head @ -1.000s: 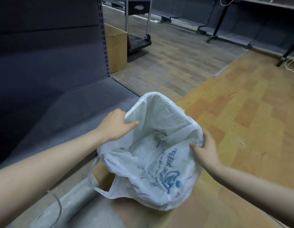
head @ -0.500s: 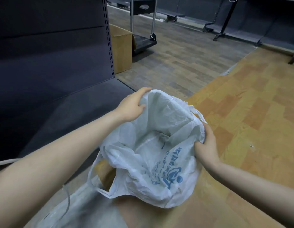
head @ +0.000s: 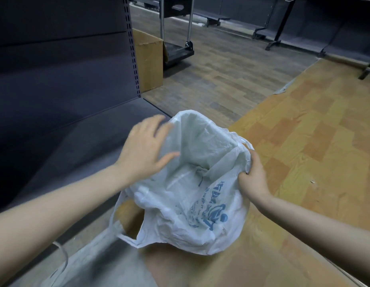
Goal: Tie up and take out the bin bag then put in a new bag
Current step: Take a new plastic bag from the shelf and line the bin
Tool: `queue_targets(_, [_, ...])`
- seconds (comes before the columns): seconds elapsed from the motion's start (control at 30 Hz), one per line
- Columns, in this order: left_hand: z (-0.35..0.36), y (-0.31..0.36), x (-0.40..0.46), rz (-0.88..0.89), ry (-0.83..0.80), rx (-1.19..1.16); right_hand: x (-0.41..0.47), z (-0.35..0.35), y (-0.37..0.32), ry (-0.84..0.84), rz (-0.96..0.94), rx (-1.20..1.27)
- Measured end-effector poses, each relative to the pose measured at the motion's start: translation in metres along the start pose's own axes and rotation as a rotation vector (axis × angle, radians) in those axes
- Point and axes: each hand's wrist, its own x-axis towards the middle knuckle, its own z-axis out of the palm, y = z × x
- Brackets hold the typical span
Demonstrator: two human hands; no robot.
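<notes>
Beyond and to the left of the left hand stands a dark grey shelving unit [head: 62, 65] with a slotted upright, its low base shelf running under the left forearm. Ahead of both hands the wooden floor [head: 316, 129] changes from grey-brown planks to orange-yellow ones under the right hand. Far beyond the left hand, a cardboard box [head: 148, 59] sits against the shelving, with a platform trolley [head: 178, 49] just past it.

Between the two hands is the white plastic bag [head: 192, 183], mouth spread wide, one loop handle hanging on the near left side. Its near wall carries blue printed characters and a round blue logo; the writing is too creased to read.

The left hand [head: 144, 150] is blurred, fingers straight and spread over the bag's left rim, gripping nothing. The right hand [head: 252, 177] pinches the bunched right rim, fingers curled around the plastic.
</notes>
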Motion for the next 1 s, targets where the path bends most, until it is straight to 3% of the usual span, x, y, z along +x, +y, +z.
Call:
queue_targets(0.03, [-0.001, 0.010, -0.010, 0.220, 0.039, -0.028, 0.002, -0.001, 0.002, 0.007, 0.016, 0.002])
queue_targets(0.1, [0.007, 0.030, -0.032, 0.533, -0.100, -0.106, 0.006, -0.002, 0.005, 0.024, 0.051, 0.012])
queue_targets(0.17, [0.017, 0.052, -0.051, 0.634, -0.300, -0.041, 0.010, -0.003, 0.008, 0.049, 0.078, 0.038])
queue_targets(0.27, [0.029, 0.060, -0.049, 0.685, -0.354, 0.059, 0.013, -0.002, 0.011, 0.039, 0.076, -0.034])
queue_targets(0.33, [0.033, 0.050, -0.039, 0.695, -0.305, 0.013, 0.010, -0.005, 0.014, 0.066, -0.066, -0.302])
queue_targets(0.4, [0.036, 0.042, -0.033, 0.693, -0.356, -0.060, 0.008, -0.010, 0.017, 0.045, -0.520, -0.553])
queue_targets(0.47, [0.036, 0.041, -0.031, 0.701, -0.399, -0.079, 0.010, -0.011, 0.023, -0.240, -1.013, -0.695])
queue_targets(0.53, [0.033, 0.042, -0.031, 0.713, -0.397, -0.060, 0.007, -0.006, 0.031, -0.526, -1.204, -0.795])
queue_targets(0.6, [0.031, 0.044, -0.033, 0.685, -0.379, -0.058, 0.007, 0.000, 0.034, -0.557, -1.256, -0.819])
queue_targets(0.77, [0.028, 0.069, -0.039, 0.569, -0.413, -0.052, 0.015, 0.009, 0.037, -0.448, -1.318, -0.725])
queue_targets(0.83, [0.030, 0.075, -0.042, 0.597, -0.435, 0.026, 0.014, 0.012, 0.037, -0.482, -1.331, -0.714])
queue_targets(0.93, [0.029, 0.066, -0.042, 0.626, -0.312, 0.090, 0.018, 0.009, 0.036, -0.537, -1.304, -0.742])
queue_targets(1.0, [0.027, 0.055, -0.043, 0.699, -0.317, 0.095, 0.024, 0.003, 0.033, -0.552, -1.259, -0.798])
